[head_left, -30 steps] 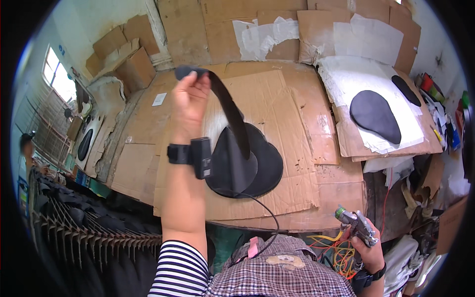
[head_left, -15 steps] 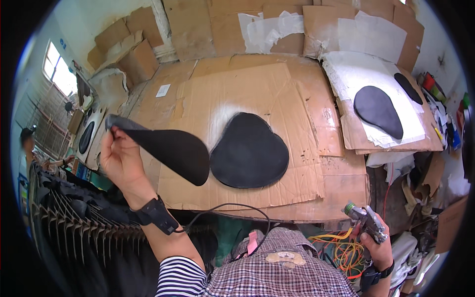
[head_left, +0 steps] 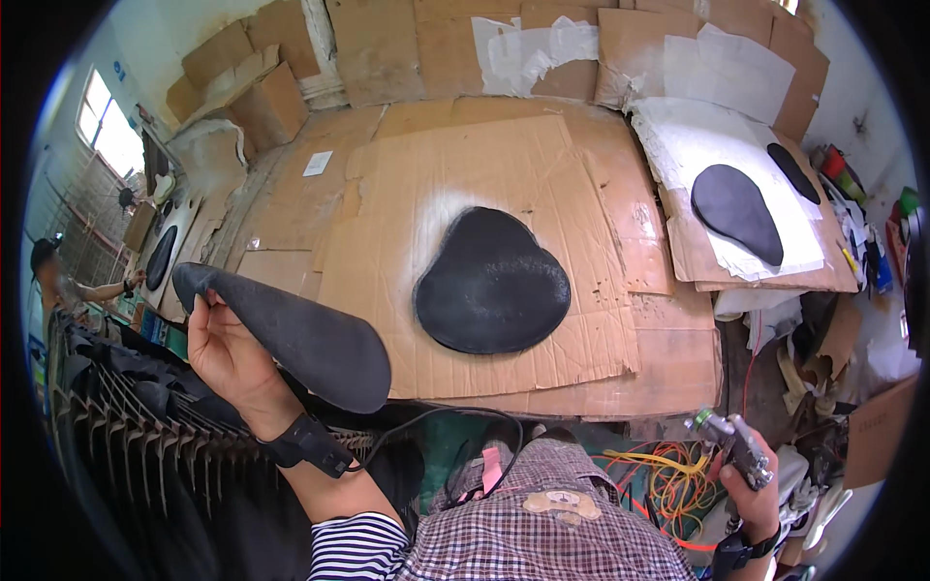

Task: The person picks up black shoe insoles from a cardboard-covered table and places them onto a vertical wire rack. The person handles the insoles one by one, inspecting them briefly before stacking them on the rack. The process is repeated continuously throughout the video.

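A worktop (head_left: 683, 363) covered in flattened cardboard spreads across the middle of the view, with more cardboard standing along its back. A loose cardboard sheet (head_left: 378, 252) lies over its centre. The person, in a checked apron (head_left: 552, 547), stands at the near edge. To the lower left is a rack (head_left: 145, 465) with a row of slender curved bars and dark pieces among them. On the right, a white sheet (head_left: 668, 131) rests on a raised cardboard board.

A long black panel (head_left: 320, 334), rounded and broad at one end, hangs tilted in the air over the worktop's near left side, apart from the three-lobed black panel (head_left: 492, 290) lying flat on the cardboard sheet. Whitish specks dot that flat panel. A teardrop-shaped black piece (head_left: 736, 213) lies on the white sheet. Orange and yellow hoses (head_left: 678, 494) coil below the near edge.

The left hand (head_left: 231, 353) pinches the long panel by its narrower end, thumb on the near face. The right hand (head_left: 756, 489) grips a metallic spray gun (head_left: 744, 453) with a green band, held low beyond the near right corner. A narrow black strip (head_left: 794, 172) lies beyond the teardrop piece; smaller still is a pale label (head_left: 317, 163) toward the back left of the worktop.
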A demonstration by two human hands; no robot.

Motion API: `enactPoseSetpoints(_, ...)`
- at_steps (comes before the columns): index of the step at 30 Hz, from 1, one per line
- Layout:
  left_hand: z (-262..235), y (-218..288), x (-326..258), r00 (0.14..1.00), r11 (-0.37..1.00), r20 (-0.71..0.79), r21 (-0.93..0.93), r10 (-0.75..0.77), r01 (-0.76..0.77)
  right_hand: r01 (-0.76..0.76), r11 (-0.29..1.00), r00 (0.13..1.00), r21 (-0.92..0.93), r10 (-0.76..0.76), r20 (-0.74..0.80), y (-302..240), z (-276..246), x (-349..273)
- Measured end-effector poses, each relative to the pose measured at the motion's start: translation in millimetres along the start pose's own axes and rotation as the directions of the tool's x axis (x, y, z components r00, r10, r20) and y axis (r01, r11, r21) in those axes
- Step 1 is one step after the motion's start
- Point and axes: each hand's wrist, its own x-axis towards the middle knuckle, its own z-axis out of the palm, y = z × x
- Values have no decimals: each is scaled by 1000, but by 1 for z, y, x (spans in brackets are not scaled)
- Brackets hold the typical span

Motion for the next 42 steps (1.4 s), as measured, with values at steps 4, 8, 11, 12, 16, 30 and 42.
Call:
enactPoseSetpoints(4, -16, 3, 1, 1000, 999, -1, -37, 6, -6, -86, 992, 975, 94, 64, 212, -6, 14, -10)
enactPoseSetpoints(8, -15, -2, -4, 996, 998, 95, -57, 3, 3, -57, 983, 971, 174, 14, 238, -2, 48, -3)
enactPoseSetpoints(11, -22, 1, -7, 996, 998, 88, -65, 0, 6, -31, 988, 990, 153, 9, 143, -8, 66, 7)
enactPoseSetpoints(12, -23, 2, -8, 996, 998, 90, -59, -4, 10, 47, 983, 996, 179, -58, 61, -5, 74, 10)
enactPoseSetpoints(16, -31, 9, -11, 999, 999, -23, -46, 22, -23, -3, 985, 993, 173, 23, -117, -8, 74, 9)
enactPoseSetpoints(30, -23, 1, -15, 990, 996, -123, 44, -70, 76, -83, 987, 966, 137, 46, 256, 1, 53, -31)
enactPoseSetpoints(42, -32, 7, -24, 985, 999, -172, 44, 10, -3, 9, 980, 982, 199, 29, -188, -8, 85, -8)
